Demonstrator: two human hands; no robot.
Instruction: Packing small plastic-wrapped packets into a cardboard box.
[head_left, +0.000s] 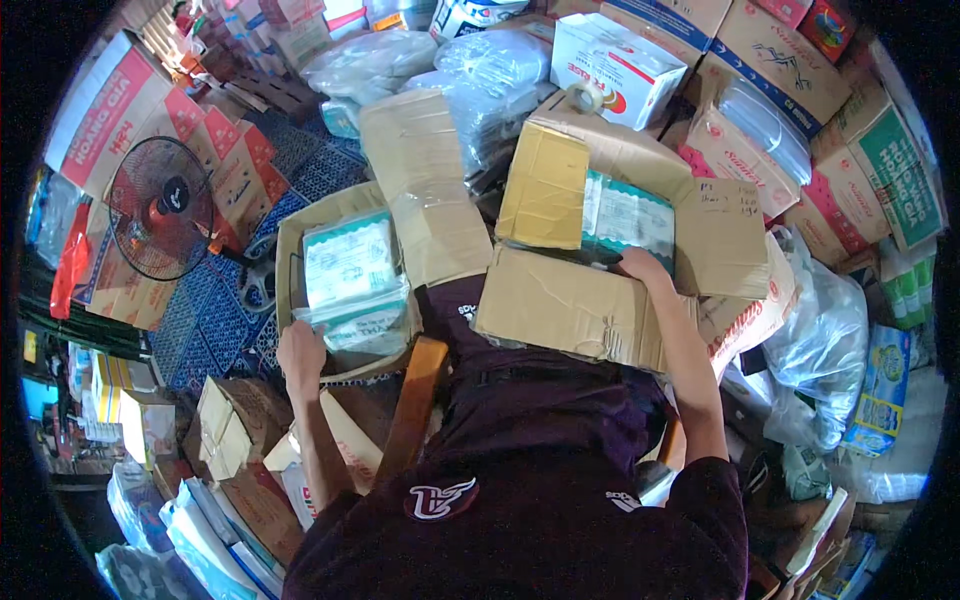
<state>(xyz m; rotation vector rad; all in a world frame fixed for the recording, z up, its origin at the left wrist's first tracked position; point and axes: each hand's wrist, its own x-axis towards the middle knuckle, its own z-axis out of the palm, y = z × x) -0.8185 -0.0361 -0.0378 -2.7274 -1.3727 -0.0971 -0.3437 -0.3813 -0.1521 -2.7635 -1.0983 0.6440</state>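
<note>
My left hand (301, 356) is closed at the near left corner of a clear plastic packet (364, 324) with a teal printed border. That packet lies tilted over the near end of an open cardboard box (289, 259), where more white-and-teal packets (349, 259) are stacked. To the right stands a larger cardboard box (566, 307) with its flaps folded out. Into it reaches my right hand (646, 266), at the near edge of similar packets (630, 217). Its fingertips are hidden, so I cannot tell whether it grips one.
A black stand fan (161, 206) stands on blue plastic mats (199, 300) at the left. Plastic-wrapped bundles (491, 67) and a tape roll (583, 97) lie beyond the boxes. Stacked cartons (780, 67) crowd the far right; a clear plastic bag (817, 330) sits nearer. A wooden armrest (412, 405) is beside me.
</note>
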